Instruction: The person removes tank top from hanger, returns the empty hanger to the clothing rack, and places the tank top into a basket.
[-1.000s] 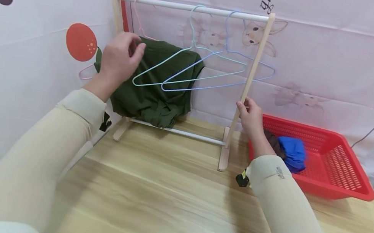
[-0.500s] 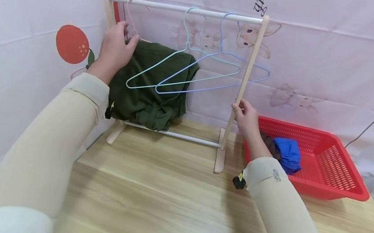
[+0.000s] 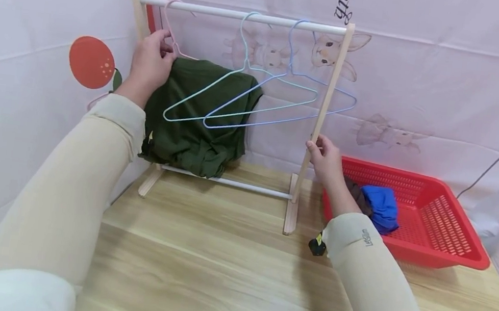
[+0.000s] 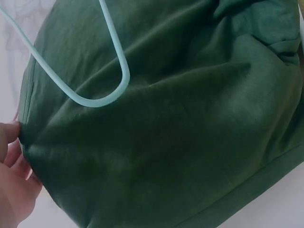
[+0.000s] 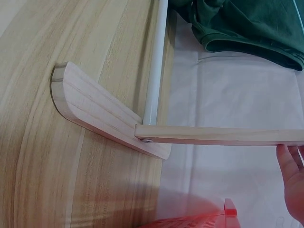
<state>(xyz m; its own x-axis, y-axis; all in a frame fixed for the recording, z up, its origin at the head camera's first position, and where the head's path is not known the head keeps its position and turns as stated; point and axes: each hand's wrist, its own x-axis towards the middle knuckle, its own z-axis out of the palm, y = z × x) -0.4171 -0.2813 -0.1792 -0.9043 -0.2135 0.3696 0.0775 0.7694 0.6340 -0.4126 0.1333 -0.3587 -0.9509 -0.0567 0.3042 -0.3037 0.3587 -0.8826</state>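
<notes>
A dark green shirt point(image 3: 210, 94) hangs on a pink hanger point(image 3: 169, 20) at the left of a small clothes rack with a white rail point(image 3: 210, 10). At its upper left edge my left hand point(image 3: 150, 64) pinches the cloth; the fingers point(image 4: 10, 133) show at that edge in the left wrist view. My right hand point(image 3: 326, 159) holds the rack's right wooden post point(image 3: 327, 97) between thumb and fingers. In front of the shirt hang a mint green hanger point(image 3: 244, 37) and a blue hanger point(image 3: 291, 47), both bare.
A red plastic basket point(image 3: 436, 256) stands right of the rack, holding a blue cloth point(image 3: 381, 206) and a dark brown cloth point(image 3: 356, 192). The rack's wooden foot point(image 5: 95, 104) rests on the wood-grain table point(image 3: 199, 273). White printed sheets cover the walls behind and at left.
My left hand has come up to the shirt's top edge beside the pink hanger, and its fingers have closed on the cloth. The right hand keeps its hold on the post.
</notes>
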